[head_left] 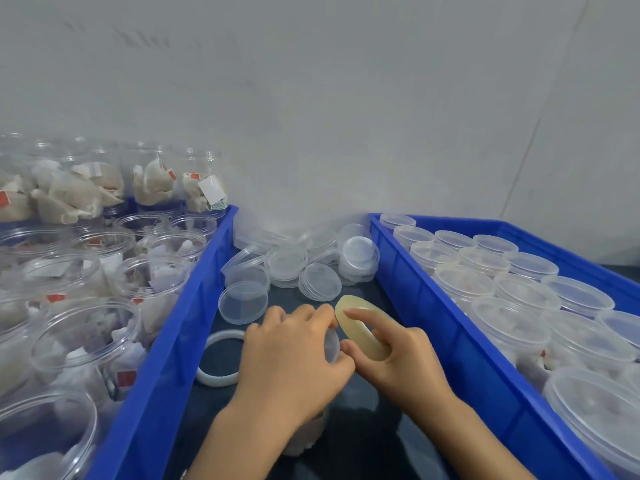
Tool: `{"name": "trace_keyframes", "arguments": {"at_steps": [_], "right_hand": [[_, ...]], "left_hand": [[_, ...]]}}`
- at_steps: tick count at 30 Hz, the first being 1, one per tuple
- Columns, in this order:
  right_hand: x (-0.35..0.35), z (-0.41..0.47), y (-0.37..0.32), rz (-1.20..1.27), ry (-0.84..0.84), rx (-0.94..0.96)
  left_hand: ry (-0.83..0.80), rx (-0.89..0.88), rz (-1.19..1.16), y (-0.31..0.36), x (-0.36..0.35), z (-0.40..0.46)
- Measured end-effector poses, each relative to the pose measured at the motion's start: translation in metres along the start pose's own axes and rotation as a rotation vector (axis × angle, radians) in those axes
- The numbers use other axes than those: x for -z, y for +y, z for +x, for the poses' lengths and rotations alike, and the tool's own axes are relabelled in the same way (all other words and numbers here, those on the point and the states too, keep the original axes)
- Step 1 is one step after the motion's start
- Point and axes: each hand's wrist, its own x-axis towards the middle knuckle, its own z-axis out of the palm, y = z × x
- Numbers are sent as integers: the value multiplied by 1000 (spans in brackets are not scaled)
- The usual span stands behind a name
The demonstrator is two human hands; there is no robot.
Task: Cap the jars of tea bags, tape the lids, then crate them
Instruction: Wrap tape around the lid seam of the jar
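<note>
While the left hand (294,351) curls over the capped jar (306,434) standing nearest, the right hand (398,358) pinches the tape roll (360,327) just beside the lid (331,344), loose lids (287,263) heaped beyond.

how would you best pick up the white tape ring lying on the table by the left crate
Pinch the white ring's band on its near-right arc, one finger inside the hole, thumb outside, coming from above. It lies flat with an open centre, and the left crate crowds its left side.
</note>
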Motion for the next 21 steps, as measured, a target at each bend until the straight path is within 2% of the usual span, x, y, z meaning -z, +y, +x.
{"name": "trace_keyframes", "arguments": {"at_steps": [8,21], "right_hand": [[-13,21,2,40,-52,-114],[-30,43,0,38,-123,-220]], "left_hand": [[60,213,86,6,-6,4],[107,326,144,9,-10,11]]}}
